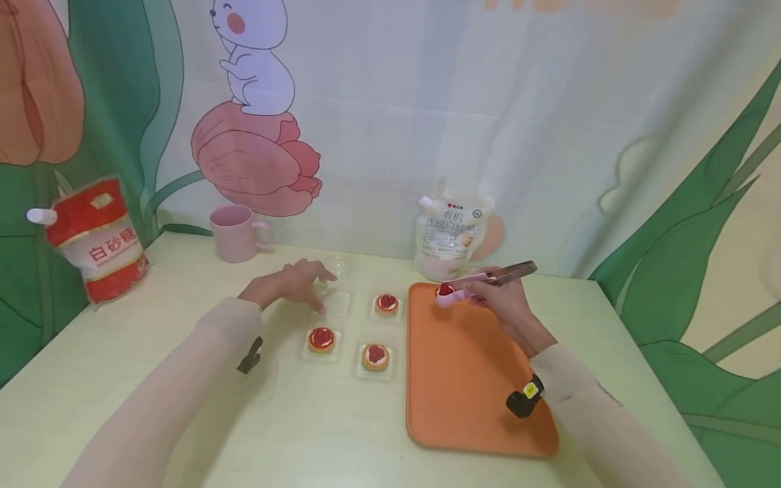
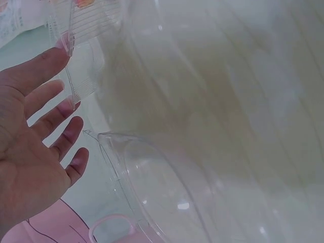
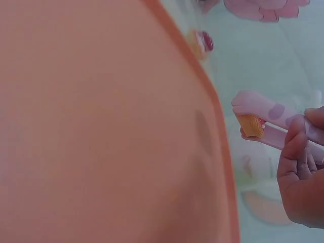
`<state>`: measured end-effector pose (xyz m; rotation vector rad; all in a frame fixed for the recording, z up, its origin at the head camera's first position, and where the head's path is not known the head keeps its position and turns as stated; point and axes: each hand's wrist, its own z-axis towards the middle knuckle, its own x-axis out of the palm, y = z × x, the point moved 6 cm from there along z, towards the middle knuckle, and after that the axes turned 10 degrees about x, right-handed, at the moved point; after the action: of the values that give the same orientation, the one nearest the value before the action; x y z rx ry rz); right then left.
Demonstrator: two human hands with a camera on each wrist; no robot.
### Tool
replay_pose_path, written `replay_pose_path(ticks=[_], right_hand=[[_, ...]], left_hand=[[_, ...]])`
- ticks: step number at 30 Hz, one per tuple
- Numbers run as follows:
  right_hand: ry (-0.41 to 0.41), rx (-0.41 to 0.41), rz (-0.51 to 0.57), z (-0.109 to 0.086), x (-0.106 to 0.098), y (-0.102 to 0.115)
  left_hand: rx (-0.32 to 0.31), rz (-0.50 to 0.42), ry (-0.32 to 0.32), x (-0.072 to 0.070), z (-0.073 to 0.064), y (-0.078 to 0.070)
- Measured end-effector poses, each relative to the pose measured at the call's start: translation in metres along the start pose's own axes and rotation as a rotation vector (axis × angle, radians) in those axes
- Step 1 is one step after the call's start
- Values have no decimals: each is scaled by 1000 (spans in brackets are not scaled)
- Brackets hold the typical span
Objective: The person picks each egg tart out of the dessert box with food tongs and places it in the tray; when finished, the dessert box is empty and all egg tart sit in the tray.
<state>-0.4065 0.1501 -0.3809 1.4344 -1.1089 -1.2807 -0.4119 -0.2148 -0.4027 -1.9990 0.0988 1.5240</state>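
Pink tongs are gripped by my right hand over the far end of the orange tray. Between their tips is a small tart with red topping; its golden side shows in the right wrist view. My left hand reaches to a clear plastic box, thumb and fingers spread apart. In the left wrist view the fingertips touch the box's edge. Three more tarts sit in clear boxes: front left, front right and behind.
Another clear box piece lies farther back. A pink mug and a red sugar bag stand at the left. Behind the tray stands a white spouted pouch. A printed curtain hangs behind the table.
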Motion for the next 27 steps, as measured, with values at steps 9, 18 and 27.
replay_pose_path(ticks=[9, 18, 27], right_hand=[[-53, 151, 16, 8, -9, -30], [-80, 177, -15, 6, -6, -36], [-65, 147, 11, 5, -5, -30]], left_hand=[[-3, 2, 1, 0, 1, 2], [-34, 16, 24, 0, 3, -1], [-35, 23, 31, 0, 2, -2]])
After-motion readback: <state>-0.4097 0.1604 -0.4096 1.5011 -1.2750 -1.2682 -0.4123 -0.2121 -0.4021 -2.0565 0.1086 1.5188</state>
